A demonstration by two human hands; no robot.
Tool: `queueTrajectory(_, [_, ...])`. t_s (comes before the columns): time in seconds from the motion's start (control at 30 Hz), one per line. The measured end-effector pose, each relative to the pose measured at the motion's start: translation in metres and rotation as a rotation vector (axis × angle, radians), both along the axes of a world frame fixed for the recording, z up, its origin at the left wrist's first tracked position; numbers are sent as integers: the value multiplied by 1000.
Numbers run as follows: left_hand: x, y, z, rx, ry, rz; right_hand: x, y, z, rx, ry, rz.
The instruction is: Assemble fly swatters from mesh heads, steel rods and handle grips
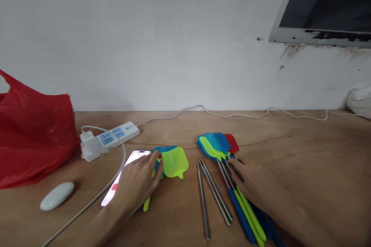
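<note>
My left hand [142, 175] is closed, its fingers and thumb at the left edge of a yellow-green fly swatter head [175, 162] with a short bare neck. Blue mesh [166, 149] shows behind that head, and a yellow-green handle end [147, 203] pokes out below the hand. On the right, my right hand [246, 173] has its fingers curled on the metal shafts of a pile of fly swatters [217, 142], partly hiding them. Their heads are blue, yellow-green and red, with blue and yellow-green grips [242, 216] toward me. Between the hands lie several loose metal rods [216, 191].
A lit phone [130, 170] lies partly under my left forearm. Left of it are a white power strip [124, 131] with a plugged-in charger [89, 142] and cable, a white oval object [57, 196] and a red plastic bag [34, 135]. A wall stands behind the wooden table [319, 162].
</note>
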State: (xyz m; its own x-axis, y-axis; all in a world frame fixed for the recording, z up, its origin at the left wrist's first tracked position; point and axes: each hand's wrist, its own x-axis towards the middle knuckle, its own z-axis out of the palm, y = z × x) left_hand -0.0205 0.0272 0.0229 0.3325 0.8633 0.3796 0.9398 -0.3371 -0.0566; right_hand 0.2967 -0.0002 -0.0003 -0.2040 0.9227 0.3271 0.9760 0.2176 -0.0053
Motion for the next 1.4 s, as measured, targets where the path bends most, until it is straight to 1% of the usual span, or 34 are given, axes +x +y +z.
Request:
queueTrajectory(0.07, [-3,0,5,-46,59,93,-8,0,7,-1,-39,-12])
queueTrajectory(0.1, [-3,-1,7,-82,85,120,-12,1,11,2,-28,9])
queueTrajectory(0.17, [-3,-4,10,-157,135,142,-23,1,16,-8,49,107])
queueTrajectory(0.27, [-2,-6,8,-235,192,149,-40,1,19,-88,166,270])
queueTrajectory(0.37, [-2,-6,4,-281,225,171,-55,1,15,-143,166,332])
queueTrajectory(0.5, [-3,-7,-1,-319,236,169,-68,1,7,-192,130,297])
queueTrajectory(0.67, [-3,-12,-6,-369,253,93,-78,1,-2,-213,113,202])
queueTrajectory(0.8, [-3,-14,-7,-370,249,54,-80,0,-1,-253,177,131])
queueTrajectory(0.87, [-1,-16,-5,-376,234,-8,-77,1,4,-276,278,127])
queueTrajectory(0.93, [2,-19,-2,-385,186,-140,-70,4,11,-325,436,177])
queueTrajectory(1.0, [6,-22,-2,-382,118,-297,-61,7,14,-432,663,281])
queueTrajectory(1.07, [10,-25,-5,-366,65,-406,-51,10,12,-535,945,364])
queueTrajectory(1.13, [15,-26,-9,-355,38,-460,-42,13,5,-587,1208,385])
queueTrajectory(1.23, [19,-26,-15,-347,26,-495,-37,15,-4,-643,1496,347])
queueTrajectory(1.3, [20,-26,-18,-345,16,-518,-38,15,-5,-660,1632,309])
queueTrajectory(1.4, [20,-24,-19,-328,-15,-529,-43,13,0,-667,1770,244])
